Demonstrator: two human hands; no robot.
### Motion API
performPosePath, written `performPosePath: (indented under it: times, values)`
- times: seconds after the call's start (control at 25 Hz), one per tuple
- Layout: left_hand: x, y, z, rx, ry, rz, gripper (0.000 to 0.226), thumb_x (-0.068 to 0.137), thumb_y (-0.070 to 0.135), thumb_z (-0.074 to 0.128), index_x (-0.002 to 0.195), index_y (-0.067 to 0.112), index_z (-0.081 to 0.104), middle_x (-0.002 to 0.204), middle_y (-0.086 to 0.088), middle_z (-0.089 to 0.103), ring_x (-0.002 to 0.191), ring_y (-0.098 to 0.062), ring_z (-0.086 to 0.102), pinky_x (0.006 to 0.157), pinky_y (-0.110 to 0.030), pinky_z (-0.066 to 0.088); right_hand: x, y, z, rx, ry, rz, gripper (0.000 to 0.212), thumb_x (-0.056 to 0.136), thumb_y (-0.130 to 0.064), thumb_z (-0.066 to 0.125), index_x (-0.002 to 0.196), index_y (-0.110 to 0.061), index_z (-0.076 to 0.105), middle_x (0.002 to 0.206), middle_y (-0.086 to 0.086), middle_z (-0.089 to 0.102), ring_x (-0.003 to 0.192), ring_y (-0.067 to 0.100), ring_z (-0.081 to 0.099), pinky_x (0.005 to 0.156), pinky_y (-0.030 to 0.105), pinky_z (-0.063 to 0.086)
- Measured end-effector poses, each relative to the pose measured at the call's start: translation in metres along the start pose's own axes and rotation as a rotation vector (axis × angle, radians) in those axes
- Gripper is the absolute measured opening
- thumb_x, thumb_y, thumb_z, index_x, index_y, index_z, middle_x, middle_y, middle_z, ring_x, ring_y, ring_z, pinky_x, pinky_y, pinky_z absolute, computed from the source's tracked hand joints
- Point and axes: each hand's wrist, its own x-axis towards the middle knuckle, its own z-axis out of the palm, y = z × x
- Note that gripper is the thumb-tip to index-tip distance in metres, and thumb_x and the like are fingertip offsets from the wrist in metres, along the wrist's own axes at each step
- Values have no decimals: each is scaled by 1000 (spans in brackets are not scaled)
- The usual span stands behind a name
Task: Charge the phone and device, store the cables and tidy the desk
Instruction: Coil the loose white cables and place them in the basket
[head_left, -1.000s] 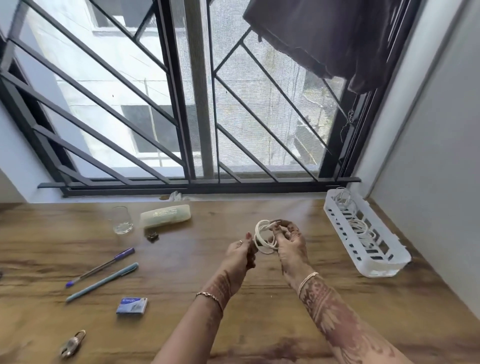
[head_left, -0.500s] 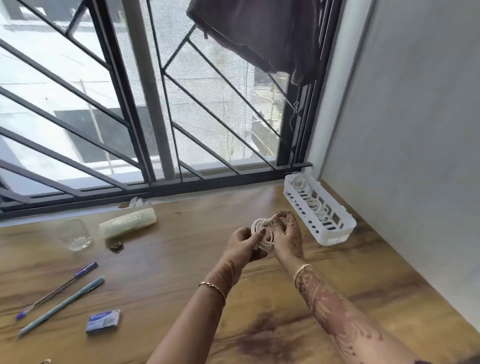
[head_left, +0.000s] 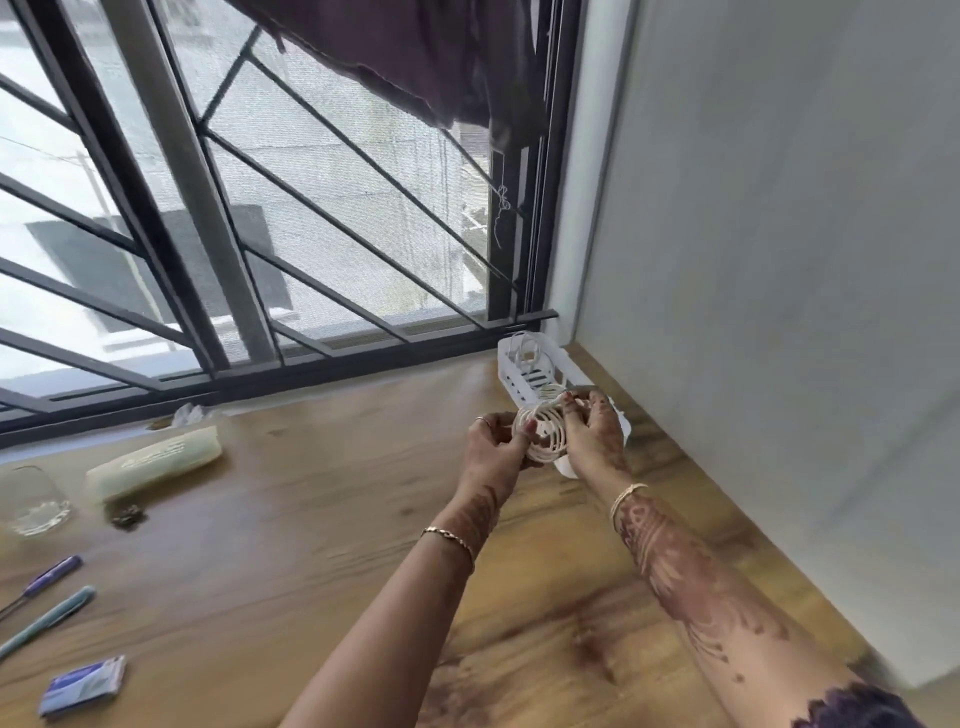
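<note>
A coiled white cable (head_left: 543, 435) is held above the wooden desk (head_left: 311, 545) between both hands. My left hand (head_left: 493, 444) pinches the coil's left side and my right hand (head_left: 592, 434) grips its right side. Just behind the hands, in the corner by the window and wall, stands a white slotted plastic basket (head_left: 511, 366) with other coiled white cables inside. The coil sits in front of the basket's near end, which my right hand partly hides. No phone or device is in sight.
On the desk's left lie a pale case (head_left: 153, 462), a drinking glass (head_left: 34, 501), two pens (head_left: 44, 605), a small blue box (head_left: 85, 686) and a small dark object (head_left: 127, 516). A barred window runs behind, a grey wall on the right.
Both hands have carried the coiled cable to the right and farther away, up to the near end of the white basket. The view has swung to the right.
</note>
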Motion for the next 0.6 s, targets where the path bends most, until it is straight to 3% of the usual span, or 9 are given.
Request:
performPosePath:
  times: [0.08,0.16,0.36,0.52,0.6]
  values:
    - [15,0,23,56,51,15,25,87,17,67,105,-1,62,91,-17,72,72,-22,69,71,-37,60,21,0,-17,4,-32,-12,14,93,-27,57,101,-16,55,102,7,65,92,21,62,80,29,48]
    - [29,-1,44,146,97,19,23,83,27,71,95,7,67,89,-13,74,77,-24,72,78,-45,59,42,0,-33,-17,-65,-21,14,90,-24,62,100,-15,56,104,9,66,94,23,63,81,31,50]
    - [55,-2,76,429,208,-17,23,79,40,71,85,18,70,88,2,75,88,-16,69,86,-37,55,90,15,-53,-137,-129,-84,16,86,-18,68,99,-11,64,102,8,70,95,23,65,84,29,49]
    - [65,-1,81,690,224,-97,20,82,49,63,86,30,66,95,8,72,97,-16,64,93,-38,48,112,34,-47,-277,-213,-112,17,86,-28,67,99,-18,64,101,2,72,98,22,65,88,33,48]
    - [68,-6,80,764,226,-78,21,85,46,59,93,29,70,100,5,72,100,-18,64,93,-38,48,117,44,-43,-417,-242,-135,20,86,-38,64,101,-24,63,103,-4,71,104,19,63,96,36,39]
